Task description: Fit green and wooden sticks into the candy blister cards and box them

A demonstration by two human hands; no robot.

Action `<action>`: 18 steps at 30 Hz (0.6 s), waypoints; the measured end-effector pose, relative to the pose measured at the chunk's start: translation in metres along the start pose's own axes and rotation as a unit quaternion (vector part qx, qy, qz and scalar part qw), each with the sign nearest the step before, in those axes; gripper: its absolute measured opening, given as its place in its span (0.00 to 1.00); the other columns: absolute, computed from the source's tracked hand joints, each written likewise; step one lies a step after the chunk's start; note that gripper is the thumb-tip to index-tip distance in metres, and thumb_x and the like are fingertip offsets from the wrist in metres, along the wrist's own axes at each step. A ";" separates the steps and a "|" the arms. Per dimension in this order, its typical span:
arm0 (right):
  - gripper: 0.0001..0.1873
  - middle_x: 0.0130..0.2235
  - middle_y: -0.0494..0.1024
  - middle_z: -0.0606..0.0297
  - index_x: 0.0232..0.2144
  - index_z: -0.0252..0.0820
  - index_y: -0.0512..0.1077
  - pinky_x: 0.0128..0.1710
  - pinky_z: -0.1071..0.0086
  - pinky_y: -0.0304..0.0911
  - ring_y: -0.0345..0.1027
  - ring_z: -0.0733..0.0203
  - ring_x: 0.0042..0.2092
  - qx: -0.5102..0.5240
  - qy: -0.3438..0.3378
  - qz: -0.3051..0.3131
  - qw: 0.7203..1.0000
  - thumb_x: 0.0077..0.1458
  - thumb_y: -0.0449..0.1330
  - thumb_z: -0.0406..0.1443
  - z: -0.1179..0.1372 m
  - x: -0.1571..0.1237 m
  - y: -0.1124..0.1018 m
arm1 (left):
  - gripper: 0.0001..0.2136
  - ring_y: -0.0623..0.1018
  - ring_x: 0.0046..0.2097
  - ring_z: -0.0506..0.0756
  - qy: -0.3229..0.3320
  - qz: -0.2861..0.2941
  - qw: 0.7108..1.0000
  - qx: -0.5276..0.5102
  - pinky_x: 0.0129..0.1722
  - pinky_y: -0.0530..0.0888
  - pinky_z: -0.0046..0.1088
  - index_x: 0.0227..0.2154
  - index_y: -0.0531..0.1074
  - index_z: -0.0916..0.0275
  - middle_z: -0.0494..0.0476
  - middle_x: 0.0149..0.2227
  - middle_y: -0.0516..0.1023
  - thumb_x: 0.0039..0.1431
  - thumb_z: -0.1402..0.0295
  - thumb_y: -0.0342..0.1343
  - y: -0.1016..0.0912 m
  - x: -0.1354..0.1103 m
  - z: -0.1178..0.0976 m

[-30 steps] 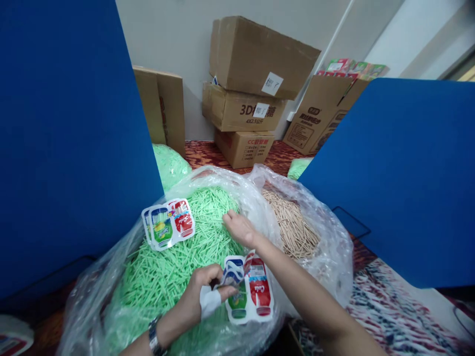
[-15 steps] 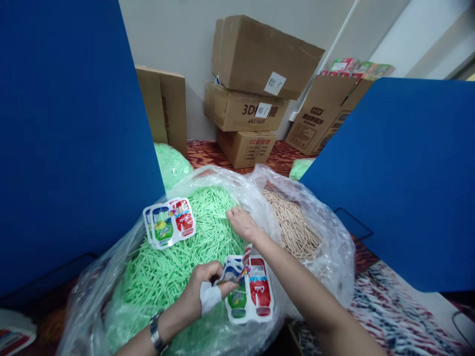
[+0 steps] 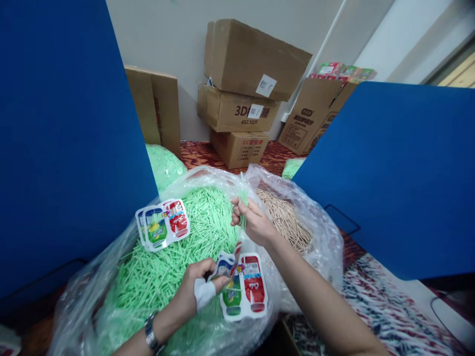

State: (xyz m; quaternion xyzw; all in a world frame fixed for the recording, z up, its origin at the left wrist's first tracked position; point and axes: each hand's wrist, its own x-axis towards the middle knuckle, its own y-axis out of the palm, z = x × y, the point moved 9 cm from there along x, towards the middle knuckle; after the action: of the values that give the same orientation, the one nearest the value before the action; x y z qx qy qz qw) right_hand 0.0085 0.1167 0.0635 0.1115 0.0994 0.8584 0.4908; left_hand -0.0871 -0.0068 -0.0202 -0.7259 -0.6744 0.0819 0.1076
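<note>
A big clear plastic bag full of thin green sticks lies before me. My left hand, with a white wrap at the thumb, pinches a bottle-shaped printed pouch marked Sprite and Cola; its edge curls up. Another such pouch lies under it on the plastic, to the right. Between the fingers of my right hand a few green sticks stand nearly upright, raised above the pile. At the pile's left rests a small stack of the same pouches.
Beside the green pile sits a bag of brown sticks. Blue panels rise on both sides. Stacked cardboard boxes stand by the wall, with an open carton to their right. More green sticks in a bag lie behind.
My right hand has lifted out of the green pile and turned, with green sticks now in its fingers. My left hand keeps its hold on the pouch. The view has shifted slightly.
</note>
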 end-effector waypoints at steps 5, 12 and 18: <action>0.10 0.26 0.66 0.72 0.39 0.45 0.61 0.39 0.64 0.65 0.67 0.64 0.32 -0.045 -0.137 -0.044 0.989 0.63 0.48 0.44 0.036 -0.037 0.021 | 0.17 0.56 0.26 0.49 0.009 -0.026 0.999 0.020 0.26 0.55 0.25 0.20 0.57 0.61 0.46 0.22 0.55 0.53 0.59 0.58 -0.002 -0.001 0.000; 0.09 0.30 0.67 0.68 0.38 0.44 0.60 0.47 0.60 0.61 0.67 0.62 0.41 -0.183 -0.213 -0.066 0.958 0.66 0.44 0.40 0.030 -0.070 0.044 | 0.17 0.57 0.25 0.48 0.051 -0.040 0.996 0.055 0.25 0.57 0.24 0.20 0.57 0.61 0.45 0.22 0.56 0.54 0.61 0.59 -0.003 -0.004 -0.010; 0.09 0.31 0.70 0.65 0.39 0.44 0.60 0.53 0.56 0.57 0.64 0.59 0.49 -0.261 -0.222 -0.081 0.936 0.65 0.42 0.38 0.022 -0.080 0.050 | 0.15 0.61 0.25 0.48 0.129 -0.055 0.986 0.087 0.26 0.59 0.23 0.22 0.58 0.61 0.45 0.23 0.59 0.56 0.68 0.59 -0.007 -0.007 -0.029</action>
State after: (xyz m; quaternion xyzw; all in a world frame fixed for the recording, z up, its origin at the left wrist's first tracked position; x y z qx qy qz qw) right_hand 0.0133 0.0246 0.0905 0.1590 -0.2309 0.7645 0.5804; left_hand -0.0868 -0.0151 0.0091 -0.6801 -0.6842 0.0398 0.2604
